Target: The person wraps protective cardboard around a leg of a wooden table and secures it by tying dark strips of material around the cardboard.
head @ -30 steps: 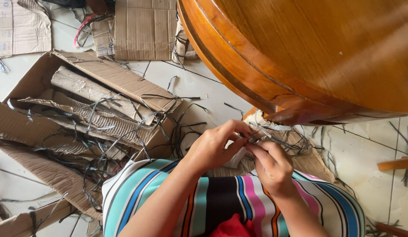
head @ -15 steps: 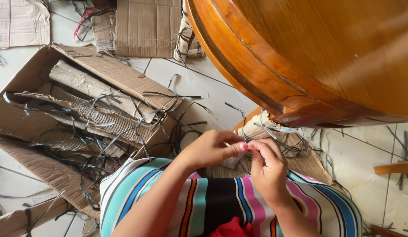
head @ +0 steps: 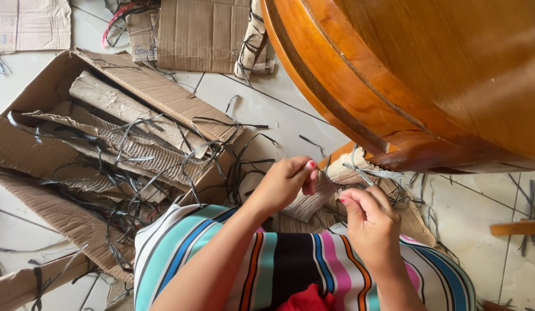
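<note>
— Hands are drifting apart now: half a second ago the fingertips were meeting, and now the left hand (head: 284, 183) is lifting up and away while the right hand (head: 371, 222) is hanging back lower.

— What are they gripping?

— Left is pinching one end of a thin grey strip (head: 326, 177), right seems to be nipping the other end between thumb and forefinger. It is running taut between them, just above the striped lap (head: 290, 262).

— Any advice?

— I'd say she is doing well keeping both pinches firm and pulling evenly, so it is not slipping.

— How is the strip looking?

— Narrow, flat, dull grey, like the loose ones lying over the torn cardboard (head: 123, 132) at left and under the wooden table (head: 428, 75).
</note>
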